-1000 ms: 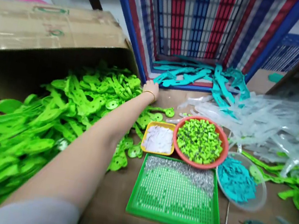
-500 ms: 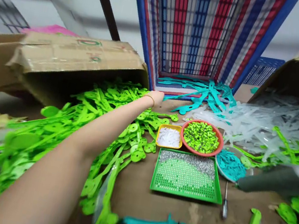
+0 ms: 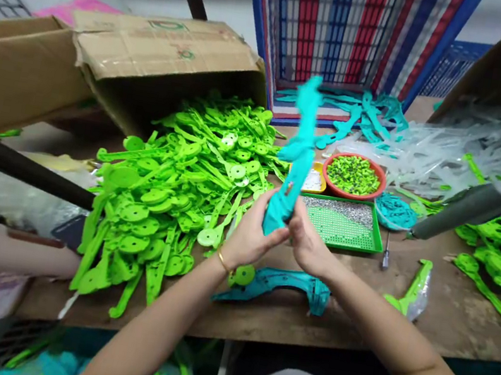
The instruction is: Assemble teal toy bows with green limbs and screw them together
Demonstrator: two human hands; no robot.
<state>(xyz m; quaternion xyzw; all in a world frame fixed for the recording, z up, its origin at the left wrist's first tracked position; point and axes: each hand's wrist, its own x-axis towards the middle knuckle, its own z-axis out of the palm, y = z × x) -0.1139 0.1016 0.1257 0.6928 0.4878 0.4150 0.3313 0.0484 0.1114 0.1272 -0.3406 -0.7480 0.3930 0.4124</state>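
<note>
Both of my hands are together over the table, around the lower end of a long teal plastic part (image 3: 300, 157) that stands nearly upright and is blurred at its top. My left hand (image 3: 250, 229), with a thin bracelet at the wrist, has its fingers wrapped round the part. From the other side my right hand (image 3: 310, 245) presses its fingers against it. Below them a second teal plastic part (image 3: 282, 282), curved, lies near the table's front edge. Left of my hands is a heap of bright green plastic parts (image 3: 157, 197).
Behind my hands stand a green perforated tray (image 3: 342, 238) with small metal pieces, a red bowl (image 3: 379, 193) of green pieces and a yellow dish (image 3: 320, 189). A screwdriver (image 3: 385, 259) lies beside the tray. A grey tool (image 3: 467, 214) juts in from the right. At the back is a striped lined crate (image 3: 348, 31).
My left hand has come back from beside the crate, and both hands now hold a teal part upright. My right hand has left the green piece at right. The view has tilted down.
</note>
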